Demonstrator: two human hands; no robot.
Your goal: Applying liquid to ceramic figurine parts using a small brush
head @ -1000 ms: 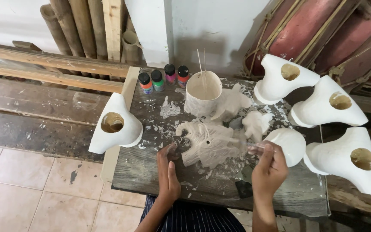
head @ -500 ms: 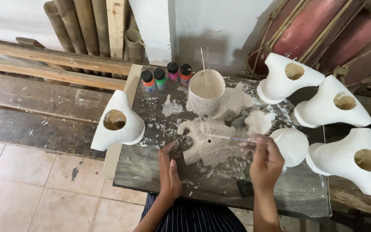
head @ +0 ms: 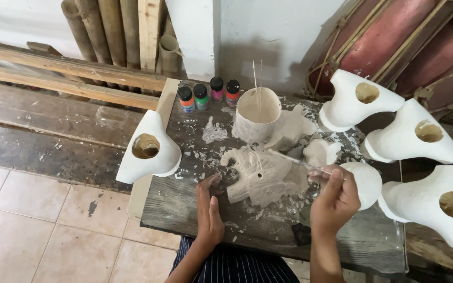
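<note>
On the tabletop, the left hand rests flat, fingers loosely apart, just beside the white mask lying mid-table, while the right hand, fingers clamped on a thin brush, reaches its tip onto the mask.

Craft workshop: splattered wood counter w/ white masks, paint bottles, bamboo poles, timber planks.

Carved mask on table centre; cup behind it; paint bottles at back left; three forms right.
</note>
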